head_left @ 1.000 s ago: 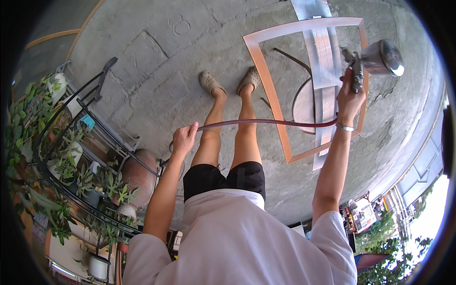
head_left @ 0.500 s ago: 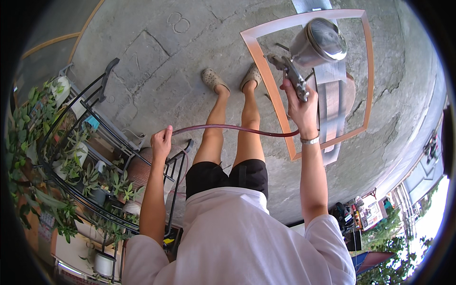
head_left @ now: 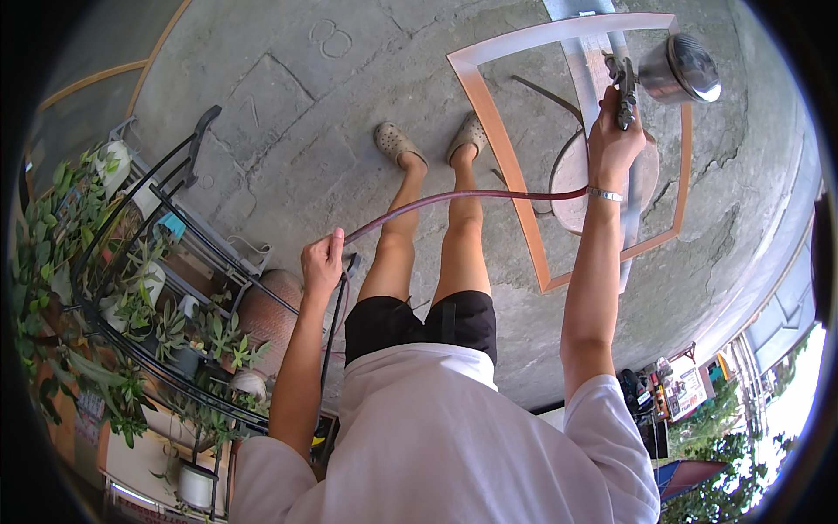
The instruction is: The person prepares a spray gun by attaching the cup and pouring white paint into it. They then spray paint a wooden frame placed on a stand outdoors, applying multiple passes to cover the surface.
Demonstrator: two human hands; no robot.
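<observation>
My right hand [head_left: 616, 144] is closed round the handle of a metal spray gun [head_left: 625, 92], which has a silver paint cup [head_left: 679, 72] on its side. A dark red air hose [head_left: 471, 194] runs from below that hand in an arc across my legs to my left hand [head_left: 323, 262], whose fingers are wrapped round it. Under the spray gun lies a rectangular frame [head_left: 515, 183], orange-brown along its near and side bars and pale grey on the far bar. It rests over a board [head_left: 640, 175] and a round stool-like top [head_left: 572, 183].
Potted plants [head_left: 131, 349] crowd a black metal rack [head_left: 131, 192] on the left. A reddish mesh-covered round thing [head_left: 272, 306] stands beside it. Cracked concrete floor [head_left: 262, 113] lies around my shoes [head_left: 400, 142]. Assorted goods [head_left: 672, 389] stand at the lower right.
My right hand has carried the spray gun to the right and slightly away over the frame, and the gun has turned. My left hand has shifted slightly right, still holding the hose, which now arches higher.
</observation>
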